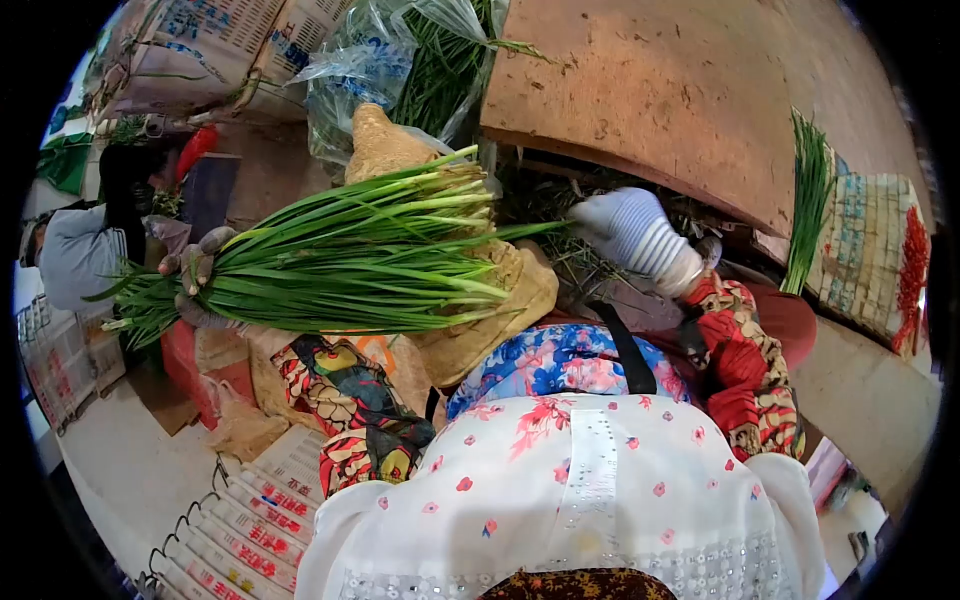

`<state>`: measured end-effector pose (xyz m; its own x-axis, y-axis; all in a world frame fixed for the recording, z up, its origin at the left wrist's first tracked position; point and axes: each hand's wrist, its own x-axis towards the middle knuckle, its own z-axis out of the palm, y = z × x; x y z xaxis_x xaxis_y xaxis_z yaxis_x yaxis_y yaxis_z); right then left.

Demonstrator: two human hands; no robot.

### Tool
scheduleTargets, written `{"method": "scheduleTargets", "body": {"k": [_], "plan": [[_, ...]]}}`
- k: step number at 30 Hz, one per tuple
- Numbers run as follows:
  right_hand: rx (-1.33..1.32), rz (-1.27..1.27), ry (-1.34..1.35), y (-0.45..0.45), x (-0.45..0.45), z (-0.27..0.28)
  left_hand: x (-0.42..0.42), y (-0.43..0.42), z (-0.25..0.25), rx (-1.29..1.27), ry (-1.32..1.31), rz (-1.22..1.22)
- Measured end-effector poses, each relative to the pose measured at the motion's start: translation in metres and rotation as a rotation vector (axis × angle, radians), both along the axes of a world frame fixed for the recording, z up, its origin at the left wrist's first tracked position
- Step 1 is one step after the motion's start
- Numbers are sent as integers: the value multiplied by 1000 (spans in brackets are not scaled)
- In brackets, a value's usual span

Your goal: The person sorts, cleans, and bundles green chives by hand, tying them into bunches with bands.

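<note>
A large bunch of long green stalks with pale ends [370, 255] lies across a brown cloth [500, 320] over the lap. My left hand [203, 275], in a dirty grey glove, is wrapped round the leafy end at the left. The pale ends point right. My right hand [612, 222], in a white and blue striped glove, is off to the right of the bunch, at the tip of one green blade that sticks out. Its fingers are blurred, so their grip cannot be made out.
A wooden board [650, 100] stands ahead, with loose green scraps [570, 265] below its edge. A plastic bag of greens [440, 70] is at the top. Another green bunch [808, 200] rests at the right by a woven crate [868, 250]. At the left sits another person [80, 255].
</note>
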<state>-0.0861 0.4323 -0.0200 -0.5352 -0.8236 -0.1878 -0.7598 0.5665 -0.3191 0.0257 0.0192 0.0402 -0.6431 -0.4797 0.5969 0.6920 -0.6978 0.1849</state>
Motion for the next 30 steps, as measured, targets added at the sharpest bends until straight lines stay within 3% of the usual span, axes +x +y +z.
{"method": "scheduleTargets", "body": {"k": [1, 4, 5, 6, 7, 13, 15, 16, 18, 20, 22, 24, 26, 27, 30], "plan": [[4, 5, -3, 9, 1, -6, 4, -6, -5, -4, -20, 28], [419, -145, -154, 24, 6, -15, 4, -8, -6, -44, -7, -47], [71, -240, -160, 7, 18, -12, 9, -4, -1, -58, -99, 18], [-197, -259, -332, -11, 26, -6, 9, -3, -3, -57, -109, 8], [-318, -299, -527, -32, 34, 1, 6, -4, -6, -39, -63, 48], [-530, -222, -807, -83, 55, 1, 16, -14, -14, 173, -49, 62], [-661, -116, -439, -76, 53, 1, 16, -19, -15, 83, -54, 18], [-657, -120, -435, -71, 51, 2, 16, -21, -16, 41, -52, -5], [-542, -226, -357, -54, 50, 2, 14, -18, -17, -22, -53, -41], [90, -338, -97, -24, 33, -21, 12, -12, -16, -53, -48, -61], [566, -332, -128, 8, 14, -57, 12, -9, -16, -45, -43, -77], [577, -194, -149, 18, 14, -46, 12, -9, -17, -40, -33, -87], [-121, -154, -109, 2, 30, -24, 12, -10, -17, -42, -34, -98], [-326, -178, -268, -18, 37, -10, 11, -11, -18, -35, -26, -104], [-509, -35, -220, -66, 47, 12, 8, -15, -19, -28, -3, -123]]}}
